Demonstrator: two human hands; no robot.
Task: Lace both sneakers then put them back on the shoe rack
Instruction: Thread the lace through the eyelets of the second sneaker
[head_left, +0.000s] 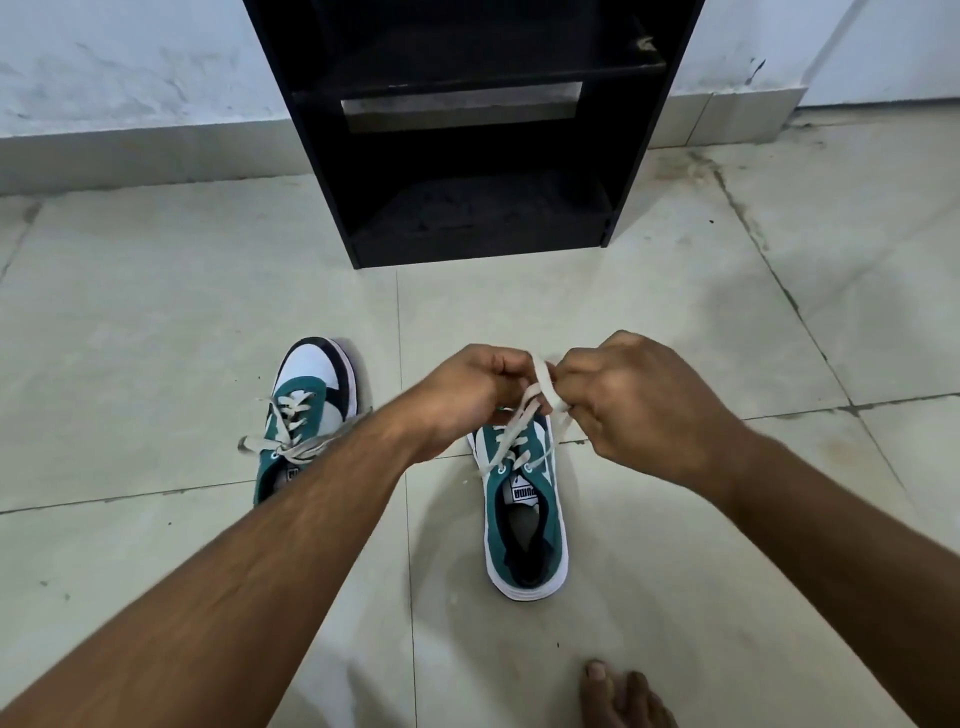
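Two teal-and-white sneakers stand on the tiled floor, toes pointing away from me. The left sneaker (306, 410) has its cream lace tied in a bow, and my forearm hides its heel. The right sneaker (524, 514) lies under my hands. Its cream lace (540, 395) rises from the eyelets up to my fingers. My left hand (467, 389) and my right hand (628, 395) are both pinched on the lace ends, almost touching above the shoe's toe. The black shoe rack (467, 104) stands ahead against the wall, its shelves bare.
My bare foot (618, 696) rests on the floor at the bottom edge, right of centre. A white wall with a low tiled skirting (130, 150) runs behind the rack. Pale floor tiles with dark grout lines surround the shoes.
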